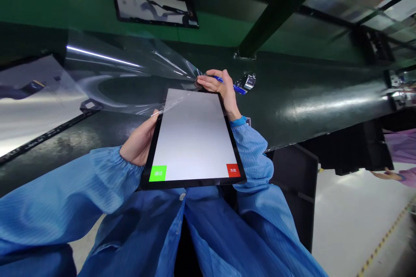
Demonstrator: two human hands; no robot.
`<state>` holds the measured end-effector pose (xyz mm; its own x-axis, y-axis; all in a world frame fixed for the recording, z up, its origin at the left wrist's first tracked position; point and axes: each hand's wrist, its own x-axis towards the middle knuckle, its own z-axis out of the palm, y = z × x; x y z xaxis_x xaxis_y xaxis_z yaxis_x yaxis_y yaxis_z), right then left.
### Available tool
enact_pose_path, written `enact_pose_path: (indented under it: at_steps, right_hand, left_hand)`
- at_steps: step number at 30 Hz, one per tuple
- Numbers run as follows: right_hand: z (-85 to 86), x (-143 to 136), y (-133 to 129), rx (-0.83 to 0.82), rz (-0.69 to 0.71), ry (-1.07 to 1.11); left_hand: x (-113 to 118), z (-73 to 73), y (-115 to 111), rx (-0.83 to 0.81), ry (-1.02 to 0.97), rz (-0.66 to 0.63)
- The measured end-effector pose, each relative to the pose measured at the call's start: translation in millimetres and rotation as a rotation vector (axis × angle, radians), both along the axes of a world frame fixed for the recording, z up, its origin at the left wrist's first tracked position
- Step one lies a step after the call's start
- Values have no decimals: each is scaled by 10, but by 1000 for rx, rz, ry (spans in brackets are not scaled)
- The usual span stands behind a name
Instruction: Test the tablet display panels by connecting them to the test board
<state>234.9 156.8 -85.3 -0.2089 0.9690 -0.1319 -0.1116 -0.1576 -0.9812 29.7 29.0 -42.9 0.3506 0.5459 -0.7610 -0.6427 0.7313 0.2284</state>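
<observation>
The tablet (194,134) is held just over the near edge of the dark table (292,95), in front of the blue coat (156,233). The left hand (138,140) is wrapped round its left edge, thumb along the rim; the other fingers are tucked behind and hidden. The right hand (217,86) is at the far right corner, fingers nearly closed, their tips drawn together on a gathered corner of clear film (107,73) — a blue pen (239,90) lies across the same hand.

The tablet's long axis runs near to far, its lit face up toward the wearer, green square (157,173) near left, red square (233,170) near right.

The film spreads far left; its outline is hard to follow — glare and see-through folds blur it.
</observation>
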Motion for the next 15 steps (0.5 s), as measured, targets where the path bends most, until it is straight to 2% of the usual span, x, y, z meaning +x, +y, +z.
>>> enact_pose_path:
  at_steps: [4, 8, 12, 15]
  right_hand:
    - [10, -13, -6, 7, -12, -28]
    - [-4, 4, 0, 37, 1, -45]
    - [-12, 49, -12, 69, 53, 0]
    - [10, 81, -23, 105, 106, 46]
  left_hand:
    - [13, 25, -17, 3, 67, 4]
    - [-6, -11, -45, 10, 146, 6]
    - [-24, -30, -55, 37, 133, -14]
    - [2, 5, -34, 41, 139, 42]
